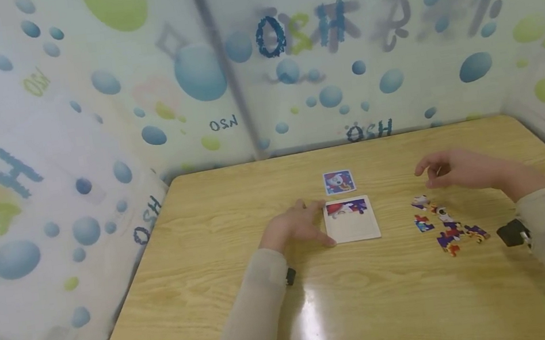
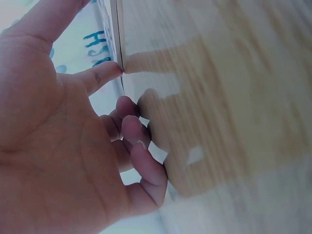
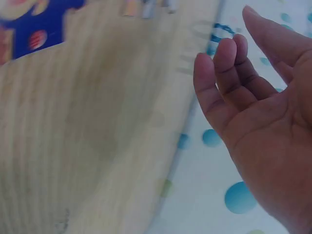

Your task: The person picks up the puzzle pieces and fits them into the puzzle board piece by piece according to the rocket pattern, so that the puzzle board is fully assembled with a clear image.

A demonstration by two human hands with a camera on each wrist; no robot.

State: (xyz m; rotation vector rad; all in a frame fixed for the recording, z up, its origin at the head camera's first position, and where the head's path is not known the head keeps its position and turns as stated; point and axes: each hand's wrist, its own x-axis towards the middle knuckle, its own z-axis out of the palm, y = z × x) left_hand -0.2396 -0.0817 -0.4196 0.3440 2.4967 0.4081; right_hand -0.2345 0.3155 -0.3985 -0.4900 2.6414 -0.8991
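A square white puzzle tray [image 1: 356, 229] lies on the table, with joined pieces [image 1: 345, 207] filling a strip along its top. My left hand [image 1: 297, 226] rests at the tray's left side, thumb and index finger at its edge. In the left wrist view, the other fingers [image 2: 146, 163] bend down against the tabletop. To the right lies a loose group of colourful jigsaw pieces [image 1: 452, 230]. Above them hovers my right hand [image 1: 455, 168], its fingers loosely bent. Nothing shows between the fingers [image 3: 226, 61] in the right wrist view.
A small square picture card [image 1: 339, 182] with a cartoon figure lies just behind the tray. The wooden table [image 1: 197, 227] meets bubble-patterned curtains [image 1: 256, 131] at the back and sides. Dark wrist devices [image 1: 513, 232] sit by the sleeves.
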